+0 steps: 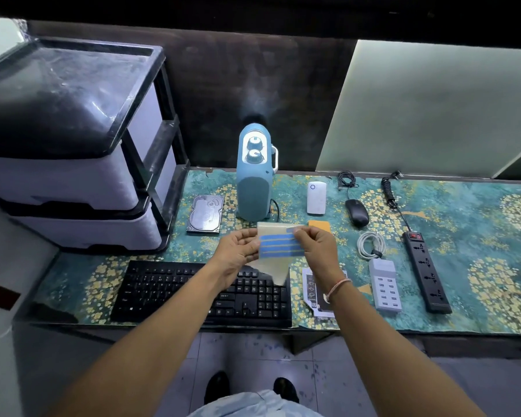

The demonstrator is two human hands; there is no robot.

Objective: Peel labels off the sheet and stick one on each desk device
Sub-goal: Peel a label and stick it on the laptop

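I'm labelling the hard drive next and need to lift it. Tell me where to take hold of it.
Grip the hard drive across its two long side edges, coming from above. It lies flat on the mat, so only its thin edges offer purchase. The drawer unit crowds its left side, so reach from the front.

No text is legible — keyboard point(202, 291) legends too small.

One sheet point(275, 251) bears four blue labels point(280, 245). On the tabletop point(463, 296): one keyboard point(169, 291), one hard drive point(205, 214), one blue speaker point(254, 176), one white power bank point(316, 198), one mouse point(356, 212), one coiled white cable point(371, 245), one USB charger point(385, 285), one power strip point(426, 270), one orange pad point(319, 226). One drawer unit point(73, 145) stands at the left edge. Two hands: left point(238, 255), right point(316, 249).
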